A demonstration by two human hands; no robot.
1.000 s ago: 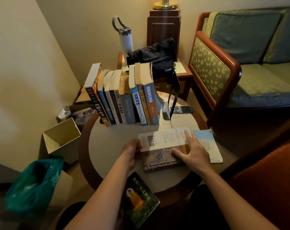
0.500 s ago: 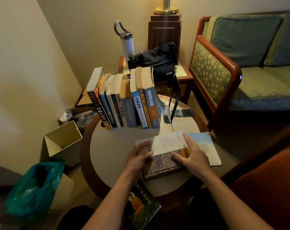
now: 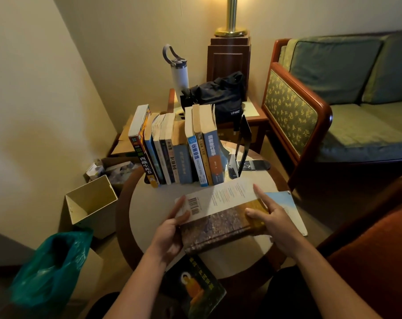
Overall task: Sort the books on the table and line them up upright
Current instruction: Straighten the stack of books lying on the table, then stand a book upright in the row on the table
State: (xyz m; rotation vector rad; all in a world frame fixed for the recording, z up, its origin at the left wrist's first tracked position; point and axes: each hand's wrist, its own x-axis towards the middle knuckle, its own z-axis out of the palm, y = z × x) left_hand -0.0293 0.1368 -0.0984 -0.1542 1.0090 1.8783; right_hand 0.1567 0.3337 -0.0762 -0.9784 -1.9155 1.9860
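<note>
Filling the far right is a green sofa (image 3: 356,116); nearer you sits the round table (image 3: 154,210). A row of upright books (image 3: 179,155) stands on its far half, the leftmost one tilted with its top to the left. You hold the brown book (image 3: 218,229) cover-up over the table's near half, a white barcode band (image 3: 220,199) across its far part; can't tell if it touches the tabletop. A pale blue book (image 3: 285,203) lies flat under its right end. A dark booklet (image 3: 195,288) shows below the near table edge. A black bookend (image 3: 243,143) stands just right of the row, not touching it. Your left hand (image 3: 170,231) grips the brown book's left end, thumb on the band. Your right hand (image 3: 276,222) clasps the right end, index finger straight on the band, thumb on the cover.
</note>
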